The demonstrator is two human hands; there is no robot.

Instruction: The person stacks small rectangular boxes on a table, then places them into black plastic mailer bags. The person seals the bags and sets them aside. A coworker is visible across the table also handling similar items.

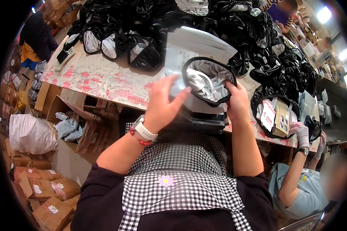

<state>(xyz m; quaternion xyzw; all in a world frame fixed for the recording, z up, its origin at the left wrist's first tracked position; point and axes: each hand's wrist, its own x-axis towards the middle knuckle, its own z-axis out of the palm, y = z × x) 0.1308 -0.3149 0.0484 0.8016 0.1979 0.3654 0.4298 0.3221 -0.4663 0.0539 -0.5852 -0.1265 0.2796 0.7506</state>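
Observation:
A black-rimmed cover with a light grey lining (209, 80) is held up over the table's edge, its mouth facing me. My right hand (237, 99) pinches its right rim, thumb inside the opening. By the left rim is my left hand (169, 101), blurred, thumb and fingers apart; whether it touches the rim is unclear. Behind the cover lies a stack of clear plastic bags (199, 43) with printed labels. Under it, at the table's edge, black flat packs (208, 122) are partly hidden by my hands and the cover.
Shiny black covers (150, 17) are heaped across the table (104, 78). A black cover with cards and a small box (277, 117) stands at the right, beside a co-worker's gloved hands (302, 134). Cartons (53, 213) and a white sack (31, 134) are at the left.

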